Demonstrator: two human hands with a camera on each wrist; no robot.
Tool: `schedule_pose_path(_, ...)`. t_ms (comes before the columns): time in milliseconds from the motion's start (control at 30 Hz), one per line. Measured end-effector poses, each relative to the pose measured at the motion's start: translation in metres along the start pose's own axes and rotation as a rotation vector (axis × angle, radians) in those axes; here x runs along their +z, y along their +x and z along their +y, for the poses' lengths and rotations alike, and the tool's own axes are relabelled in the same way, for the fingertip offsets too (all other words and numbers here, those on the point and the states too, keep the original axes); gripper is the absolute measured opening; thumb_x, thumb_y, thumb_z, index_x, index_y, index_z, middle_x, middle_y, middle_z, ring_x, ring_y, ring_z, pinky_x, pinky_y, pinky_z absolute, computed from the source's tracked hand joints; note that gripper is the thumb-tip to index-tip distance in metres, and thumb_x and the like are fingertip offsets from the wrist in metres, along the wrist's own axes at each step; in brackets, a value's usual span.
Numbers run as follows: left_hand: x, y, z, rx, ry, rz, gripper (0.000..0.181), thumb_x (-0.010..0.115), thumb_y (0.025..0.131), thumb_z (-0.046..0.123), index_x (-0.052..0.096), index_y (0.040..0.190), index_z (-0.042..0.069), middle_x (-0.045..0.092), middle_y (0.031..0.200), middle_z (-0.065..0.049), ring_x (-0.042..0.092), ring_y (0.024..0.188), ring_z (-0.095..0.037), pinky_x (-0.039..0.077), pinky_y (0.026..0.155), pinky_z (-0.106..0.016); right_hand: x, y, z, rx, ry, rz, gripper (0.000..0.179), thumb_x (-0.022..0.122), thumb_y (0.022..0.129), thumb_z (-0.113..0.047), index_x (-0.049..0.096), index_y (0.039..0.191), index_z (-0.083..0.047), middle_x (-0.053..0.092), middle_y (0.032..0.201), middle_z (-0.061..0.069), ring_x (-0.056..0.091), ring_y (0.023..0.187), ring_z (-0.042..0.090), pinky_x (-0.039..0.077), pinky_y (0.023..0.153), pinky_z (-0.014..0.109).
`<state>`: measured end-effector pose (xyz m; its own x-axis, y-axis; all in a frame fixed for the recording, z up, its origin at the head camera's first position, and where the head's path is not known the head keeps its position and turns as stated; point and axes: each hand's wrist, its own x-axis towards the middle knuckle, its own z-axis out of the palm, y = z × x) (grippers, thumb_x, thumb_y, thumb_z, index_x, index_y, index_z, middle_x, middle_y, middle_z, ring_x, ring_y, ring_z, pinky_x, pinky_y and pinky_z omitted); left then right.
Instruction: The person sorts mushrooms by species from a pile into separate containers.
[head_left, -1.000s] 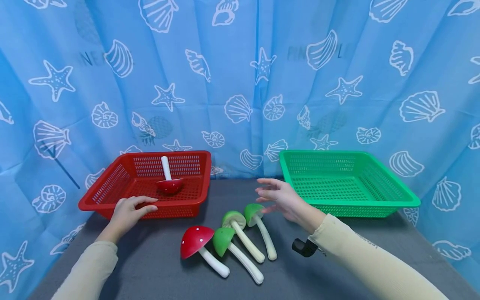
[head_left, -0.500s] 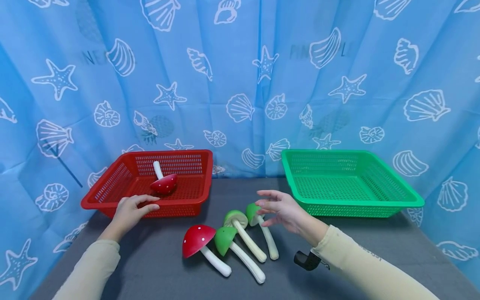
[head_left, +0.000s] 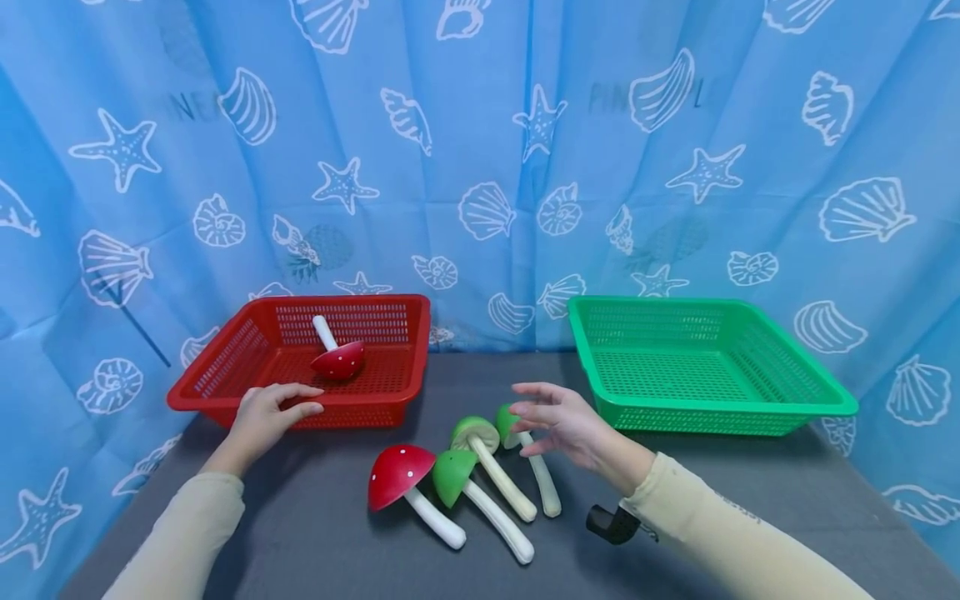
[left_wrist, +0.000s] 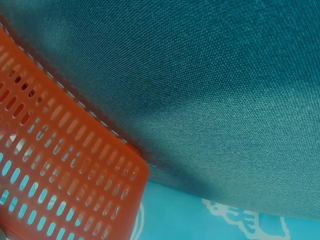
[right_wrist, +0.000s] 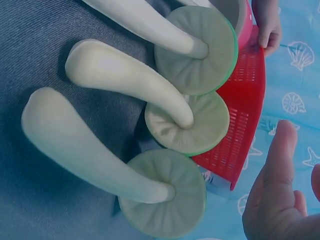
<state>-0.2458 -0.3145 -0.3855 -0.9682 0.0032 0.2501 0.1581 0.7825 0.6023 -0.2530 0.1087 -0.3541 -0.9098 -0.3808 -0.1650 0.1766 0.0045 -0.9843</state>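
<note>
A red mushroom (head_left: 401,477) and three green mushrooms (head_left: 491,461) slant across the table (head_left: 315,525), stems toward you and right. Your right hand (head_left: 566,421), fingers apart, hangs nearby; your left hand (head_left: 264,417) touches the red basket (head_left: 375,400), grip unclear. Inside, a spotted mushroom (head_left: 339,362) points stem-up. The green basket (head_left: 712,406) sits right.

Five mushrooms (head_left: 401,475), two plastic baskets (head_left: 667,375)
</note>
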Motion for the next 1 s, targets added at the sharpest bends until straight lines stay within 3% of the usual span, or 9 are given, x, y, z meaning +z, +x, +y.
schedule_pose_path(267,0.000,0.002,0.001,-0.005,-0.008,-0.009,0.050,0.074,0.085,0.035,0.064,0.127,0.009,0.059,0.125,-0.018,0.044,0.113,-0.039,0.048,0.089,-0.056,0.007,0.004,0.001,0.011,0.022,-0.019,0.049,0.056,0.098,-0.008,0.039,0.142,0.003,0.056,0.125,0.022,0.063,0.090,0.020,0.058,0.066,0.037)
schedule_pose_path(833,-0.002,0.005,0.003,-0.012,-0.004,-0.028,0.050,0.073,0.086,0.034,0.064,0.128,0.009,0.058,0.128,-0.019,0.044,0.114,-0.037,0.041,0.094,-0.060,0.012,0.009,-0.001,0.022,0.038,-0.021,0.048,0.056,0.098,-0.006,0.039,0.142,0.003,0.061,0.115,0.013,0.064,0.090,0.020,0.058,0.065,0.035)
schedule_pose_path(1000,-0.002,0.002,-0.001,-0.013,-0.001,-0.024,0.050,0.074,0.086,0.034,0.064,0.128,0.008,0.059,0.127,-0.019,0.044,0.113,-0.037,0.042,0.093,-0.059,0.008,0.008,-0.003,0.016,0.023,-0.023,0.049,0.056,0.098,-0.008,0.039,0.142,0.003,0.059,0.120,0.016,0.064,0.092,0.020,0.057,0.069,0.038)
